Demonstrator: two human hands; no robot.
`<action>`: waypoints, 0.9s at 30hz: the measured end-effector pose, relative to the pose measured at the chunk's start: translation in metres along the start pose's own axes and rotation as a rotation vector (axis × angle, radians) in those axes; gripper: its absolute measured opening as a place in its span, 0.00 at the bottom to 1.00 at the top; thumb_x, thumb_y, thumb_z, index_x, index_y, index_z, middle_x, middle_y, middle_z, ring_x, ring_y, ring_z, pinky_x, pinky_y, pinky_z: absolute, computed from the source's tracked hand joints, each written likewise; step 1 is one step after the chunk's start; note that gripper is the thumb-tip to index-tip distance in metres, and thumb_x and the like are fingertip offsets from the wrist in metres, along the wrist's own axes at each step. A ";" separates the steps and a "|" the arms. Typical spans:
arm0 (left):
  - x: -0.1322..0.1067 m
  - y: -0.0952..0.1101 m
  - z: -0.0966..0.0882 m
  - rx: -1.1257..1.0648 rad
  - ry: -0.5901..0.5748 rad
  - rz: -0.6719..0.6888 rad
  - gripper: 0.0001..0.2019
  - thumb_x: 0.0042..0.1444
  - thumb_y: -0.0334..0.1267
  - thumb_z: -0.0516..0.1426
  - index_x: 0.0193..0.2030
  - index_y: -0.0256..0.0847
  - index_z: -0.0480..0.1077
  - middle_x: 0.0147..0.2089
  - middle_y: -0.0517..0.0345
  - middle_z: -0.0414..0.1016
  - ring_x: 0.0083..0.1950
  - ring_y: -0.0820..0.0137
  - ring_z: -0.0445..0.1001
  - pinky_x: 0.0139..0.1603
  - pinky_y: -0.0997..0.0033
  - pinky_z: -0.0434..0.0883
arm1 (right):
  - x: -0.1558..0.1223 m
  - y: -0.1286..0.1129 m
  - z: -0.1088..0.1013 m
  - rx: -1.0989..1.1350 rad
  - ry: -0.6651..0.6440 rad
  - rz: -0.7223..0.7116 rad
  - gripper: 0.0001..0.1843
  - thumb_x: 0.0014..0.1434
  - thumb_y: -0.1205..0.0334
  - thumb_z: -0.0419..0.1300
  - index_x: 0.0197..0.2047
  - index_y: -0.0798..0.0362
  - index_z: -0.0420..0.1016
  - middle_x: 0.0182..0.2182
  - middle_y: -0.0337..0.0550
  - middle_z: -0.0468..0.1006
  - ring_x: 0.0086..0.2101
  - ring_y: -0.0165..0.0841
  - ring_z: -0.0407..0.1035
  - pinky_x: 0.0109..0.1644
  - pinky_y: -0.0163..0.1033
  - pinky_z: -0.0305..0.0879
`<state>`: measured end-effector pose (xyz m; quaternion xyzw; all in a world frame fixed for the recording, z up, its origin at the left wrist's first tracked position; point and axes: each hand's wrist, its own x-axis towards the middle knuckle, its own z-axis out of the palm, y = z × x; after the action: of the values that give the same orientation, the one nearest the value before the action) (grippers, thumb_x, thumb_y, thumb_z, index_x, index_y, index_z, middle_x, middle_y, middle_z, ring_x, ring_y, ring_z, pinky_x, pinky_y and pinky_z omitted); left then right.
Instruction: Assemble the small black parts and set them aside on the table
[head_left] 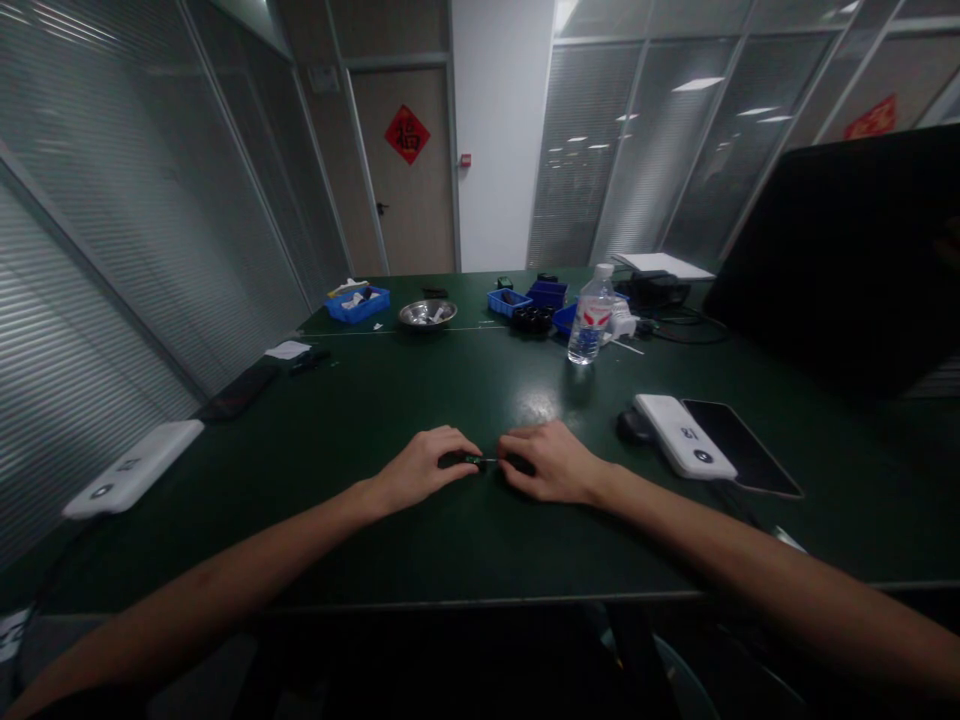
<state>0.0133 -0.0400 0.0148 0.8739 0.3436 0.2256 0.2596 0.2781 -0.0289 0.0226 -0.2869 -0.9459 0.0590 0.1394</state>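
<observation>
My left hand [427, 462] rests over the green table [375, 400], its thumb and fingers pinching a small dark-green piece [475, 459]. A thin, pale metal-looking pin [490, 460] runs from that piece to the fingertips of my right hand [551, 462]. The right fingers are curled and pressed together at the pin's other end. The two hands face each other, a short gap apart, close to the tabletop. What kind of part it is, I cannot make out.
Right of my hands lie a black mouse [634, 427], a white power bank [684, 436] and a dark phone [742, 447]. A water bottle [591, 318] stands farther back. Beyond are a metal bowl [427, 315] and blue trays [358, 304]. Another white power bank [135, 467] lies left.
</observation>
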 end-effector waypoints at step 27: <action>-0.004 0.003 0.006 -0.028 0.077 0.114 0.15 0.68 0.39 0.57 0.58 0.45 0.77 0.48 0.50 0.78 0.48 0.65 0.76 0.51 0.63 0.74 | 0.000 -0.011 0.002 0.001 0.029 -0.056 0.10 0.70 0.59 0.52 0.44 0.53 0.73 0.34 0.44 0.76 0.32 0.32 0.68 0.37 0.37 0.59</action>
<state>0.0151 -0.0465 0.0111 0.8790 0.2996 0.2784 0.2453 0.2722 -0.0379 0.0230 -0.2611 -0.9514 0.0513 0.1550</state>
